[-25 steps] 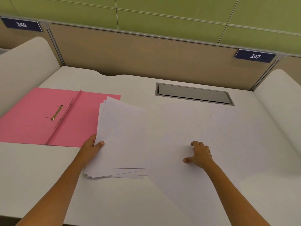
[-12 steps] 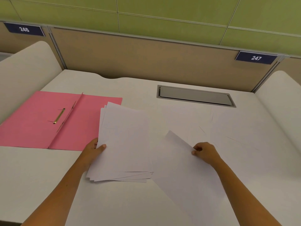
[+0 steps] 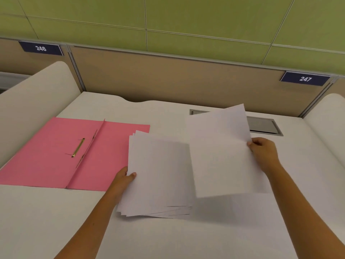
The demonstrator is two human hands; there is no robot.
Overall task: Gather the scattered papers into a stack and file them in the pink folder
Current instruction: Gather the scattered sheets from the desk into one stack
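The pink folder (image 3: 56,154) lies open on the desk's left side, its brass fastener (image 3: 78,147) showing. A stack of white papers (image 3: 158,176) rests beside it, its far corner overlapping the folder's right edge. My left hand (image 3: 125,177) grips the stack's left edge, thumb on top. My right hand (image 3: 263,153) pinches the right edge of a single white sheet (image 3: 222,152), held lifted above the desk just right of the stack and overlapping it slightly.
A grey cable hatch (image 3: 263,126) sits in the white desk (image 3: 168,240) behind the lifted sheet. Curved white dividers (image 3: 31,98) flank both sides. A tan partition (image 3: 177,81) with number plates 246 and 247 closes the back.
My right hand has picked one sheet off the desk and raised it, carrying it leftward toward the stack. The left hand has stayed on the stack's edge.
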